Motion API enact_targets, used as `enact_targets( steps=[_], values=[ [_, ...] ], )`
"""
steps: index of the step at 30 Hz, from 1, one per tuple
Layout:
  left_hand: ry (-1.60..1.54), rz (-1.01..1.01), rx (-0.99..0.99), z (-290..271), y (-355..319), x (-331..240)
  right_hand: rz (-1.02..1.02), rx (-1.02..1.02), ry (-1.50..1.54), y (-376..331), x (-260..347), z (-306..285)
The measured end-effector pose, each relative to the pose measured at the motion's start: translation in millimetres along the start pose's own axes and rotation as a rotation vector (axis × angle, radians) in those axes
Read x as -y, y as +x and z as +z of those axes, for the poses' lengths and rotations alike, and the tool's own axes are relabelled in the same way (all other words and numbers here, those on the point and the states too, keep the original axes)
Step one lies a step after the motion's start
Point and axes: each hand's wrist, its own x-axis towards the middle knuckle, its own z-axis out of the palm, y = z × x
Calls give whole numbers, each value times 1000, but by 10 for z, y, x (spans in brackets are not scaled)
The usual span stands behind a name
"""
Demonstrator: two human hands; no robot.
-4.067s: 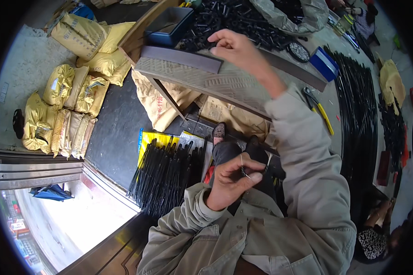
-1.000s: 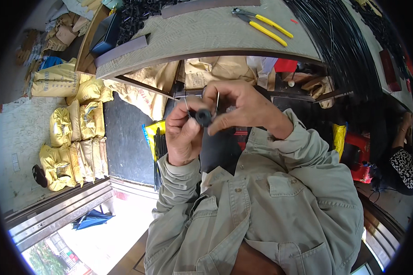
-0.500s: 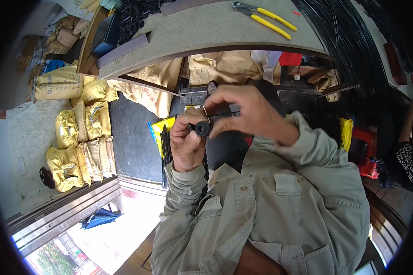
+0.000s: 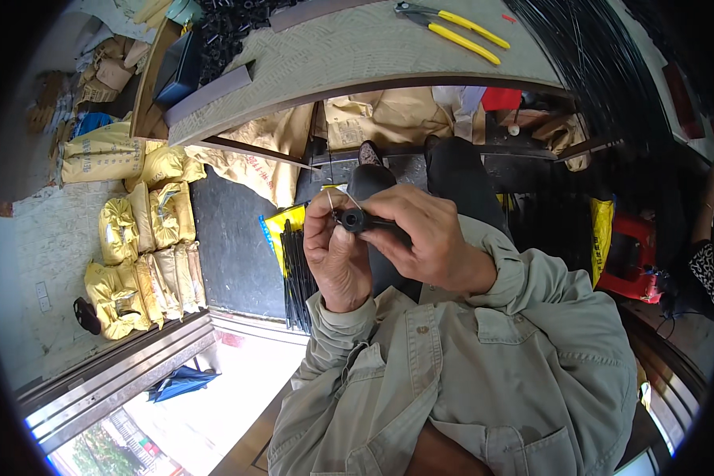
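Thumb and fingers of the left hand pinched a small black part, its round, hollow end turned up toward the wearer. Two strands of thin pale wire stood above those fingertips. The right hand met the part from the other side, its fingers bent; something dark showed between them, but whether they gripped it could not be told. The part was carried by the hands alone, off the near edge of the worktop and above the wearer's dark trousers.

That was the likeliest weak point: with nothing flat beneath, a slackened left pinch could let the part fall past the knees to the floor. The round end might also roll under uneven pressure from the two hands, pulling the wire askew. The wire, being thin and perhaps springy, could bend wrongly or jab a fingertip so close by.

On the worktop, yellow-handled cutters lay well back from the near edge, and long black rods filled the right end. A dark flat strip lay near the front left corner, with a heap of small black pieces behind it; an arm swept carelessly there could knock pieces off.
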Motion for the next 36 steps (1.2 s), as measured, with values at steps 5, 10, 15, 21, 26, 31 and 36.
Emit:
enact_targets(
  steps=[5,10,15,21,26,31,36],
  values=[
    [85,30,-164,-57,-49,97,140,85,51,72,-83,63],
    [538,60,-175,-109,-129,98,146,76,39,23,-126,244],
    [478,216,-42,-102,-88,-138,-36,-6,0,-126,-208,165],
    [553,280,102,-119,-91,-300,-76,52,126,-147,-264,232],
    [675,300,98,-185,-31,-257,-62,76,193,-124,-290,173],
    [958,416,160,-21,22,-254,-27,133,318,-63,-424,113],
    [1219,697,151,75,41,-186,-56,86,252,-46,-307,109]
  ],
)
